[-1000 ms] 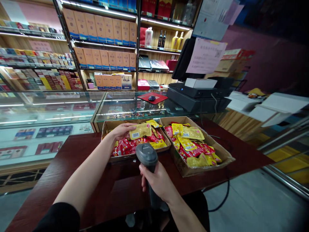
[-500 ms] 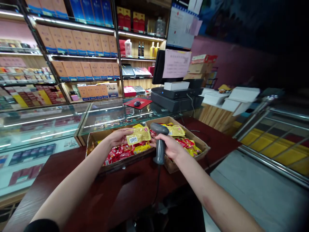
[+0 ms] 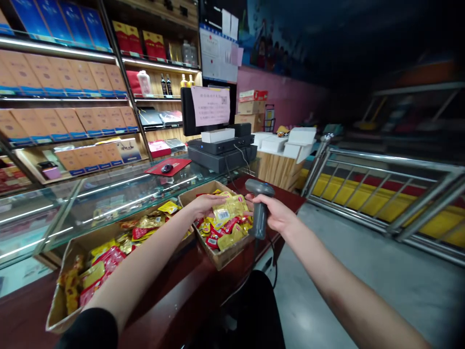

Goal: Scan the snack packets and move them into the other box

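Over the right cardboard box point(image 3: 221, 259), my left hand point(image 3: 204, 205) holds a gold snack packet point(image 3: 222, 213), its barcode side showing. My right hand point(image 3: 278, 213) is wrapped round the handle of a dark grey barcode scanner point(image 3: 259, 213), whose head points left and which hangs upright beside the box's right edge. Red, yellow and gold packets point(image 3: 214, 237) fill the box under my hands. Further left, a second cardboard box point(image 3: 60, 310) holds more packets point(image 3: 109, 261), partly hidden by my left forearm.
Behind the boxes runs a glass counter point(image 3: 127, 186) with a mouse point(image 3: 166, 168) on a red mat point(image 3: 181, 164). A monitor point(image 3: 187, 111) stands above a black cash drawer point(image 3: 218, 157). At right is a metal railing point(image 3: 374, 169). The scanner's cable hangs by the table edge.
The view has turned right. My left hand, with a gold packet, has moved from above the left box to above the right box. The scanner has moved to the right box's right side.
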`<state>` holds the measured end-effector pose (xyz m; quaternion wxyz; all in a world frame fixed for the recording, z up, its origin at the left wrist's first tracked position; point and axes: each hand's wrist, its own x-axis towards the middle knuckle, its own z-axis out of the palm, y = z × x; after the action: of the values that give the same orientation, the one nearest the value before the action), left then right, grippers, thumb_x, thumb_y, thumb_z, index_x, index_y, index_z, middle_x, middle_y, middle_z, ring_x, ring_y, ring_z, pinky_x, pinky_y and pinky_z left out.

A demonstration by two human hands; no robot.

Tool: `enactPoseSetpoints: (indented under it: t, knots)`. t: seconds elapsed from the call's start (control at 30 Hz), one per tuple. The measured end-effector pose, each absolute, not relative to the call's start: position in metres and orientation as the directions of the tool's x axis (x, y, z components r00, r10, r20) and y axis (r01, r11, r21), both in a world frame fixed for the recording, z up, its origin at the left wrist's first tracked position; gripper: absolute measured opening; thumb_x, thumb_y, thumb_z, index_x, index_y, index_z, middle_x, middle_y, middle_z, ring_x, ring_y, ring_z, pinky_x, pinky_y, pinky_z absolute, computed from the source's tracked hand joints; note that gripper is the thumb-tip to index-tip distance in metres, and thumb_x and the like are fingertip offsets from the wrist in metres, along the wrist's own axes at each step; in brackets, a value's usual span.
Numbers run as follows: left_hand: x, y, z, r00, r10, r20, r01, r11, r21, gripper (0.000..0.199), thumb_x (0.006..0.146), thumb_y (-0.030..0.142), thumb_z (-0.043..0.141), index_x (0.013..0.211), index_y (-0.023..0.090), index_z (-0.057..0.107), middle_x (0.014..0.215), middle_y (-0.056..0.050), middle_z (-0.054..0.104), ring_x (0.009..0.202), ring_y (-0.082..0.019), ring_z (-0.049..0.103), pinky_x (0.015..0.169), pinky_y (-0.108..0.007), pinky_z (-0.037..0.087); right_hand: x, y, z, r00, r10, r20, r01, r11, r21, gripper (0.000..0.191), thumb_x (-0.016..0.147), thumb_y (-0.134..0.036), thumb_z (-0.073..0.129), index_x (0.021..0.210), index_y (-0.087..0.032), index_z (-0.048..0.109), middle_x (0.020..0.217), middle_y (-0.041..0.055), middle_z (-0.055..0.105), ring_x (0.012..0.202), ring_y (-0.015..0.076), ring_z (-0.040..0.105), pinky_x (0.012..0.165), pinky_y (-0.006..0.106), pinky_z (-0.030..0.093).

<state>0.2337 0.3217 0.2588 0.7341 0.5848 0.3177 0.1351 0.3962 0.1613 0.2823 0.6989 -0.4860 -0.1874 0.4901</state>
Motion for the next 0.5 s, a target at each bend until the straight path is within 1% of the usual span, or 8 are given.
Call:
enactPoseSetpoints:
  t: [0.07, 0.2, 0.37, 0.5]
  knots:
    - [0.242, 0.32, 0.259, 0.781, 0.541, -0.311, 0.21, 0.241, 0.948, 0.049, 0.061, 0.031, 0.081, 0.106, 0.016, 0.068, 0.112, -0.014, 0.066, 0.073, -0.02, 0.069, 0.057, -0.028, 0.056, 0.401, 0.155, 0.284, 0.465, 0.852, -0.24, -0.519, 0.043, -0.854, 0.025, 0.066, -0.006, 0.059, 0.089, -0.015, 0.063, 0.089, 0.0066, 0.07, 0.084, 0.0199, 0.067, 0.074, 0.038, 0.059]
    - [0.226, 0.326, 0.262, 0.797, 0.514, -0.316, 0.223, 0.236, 0.946, 0.055, 0.06, 0.032, 0.082, 0.11, 0.017, 0.066, 0.119, -0.015, 0.062, 0.081, -0.025, 0.069, 0.064, -0.033, 0.058, 0.392, 0.153, 0.286, 0.449, 0.854, -0.264, -0.533, 0.019, -0.846, 0.025, 0.065, -0.005, 0.058, 0.088, -0.015, 0.063, 0.091, 0.0077, 0.07, 0.088, 0.0217, 0.068, 0.073, 0.037, 0.06]
    - [0.159, 0.344, 0.267, 0.687, 0.645, -0.334, 0.186, 0.288, 0.939, 0.052, 0.061, 0.028, 0.082, 0.109, 0.016, 0.065, 0.113, -0.014, 0.065, 0.08, -0.025, 0.07, 0.066, -0.037, 0.059, 0.356, 0.171, 0.276, 0.316, 0.921, -0.226, -0.552, -0.015, -0.834, 0.028, 0.065, -0.005, 0.06, 0.091, -0.015, 0.063, 0.095, 0.0082, 0.07, 0.094, 0.0231, 0.066, 0.075, 0.039, 0.06]
    - [0.089, 0.354, 0.266, 0.6, 0.732, -0.321, 0.141, 0.298, 0.944, 0.05, 0.062, 0.026, 0.081, 0.109, 0.016, 0.066, 0.111, -0.014, 0.066, 0.084, -0.025, 0.07, 0.066, -0.034, 0.059, 0.31, 0.192, 0.271, 0.185, 0.953, -0.241, -0.555, -0.101, -0.826, 0.028, 0.065, -0.005, 0.059, 0.091, -0.015, 0.063, 0.092, 0.0084, 0.07, 0.095, 0.0235, 0.066, 0.077, 0.041, 0.059]
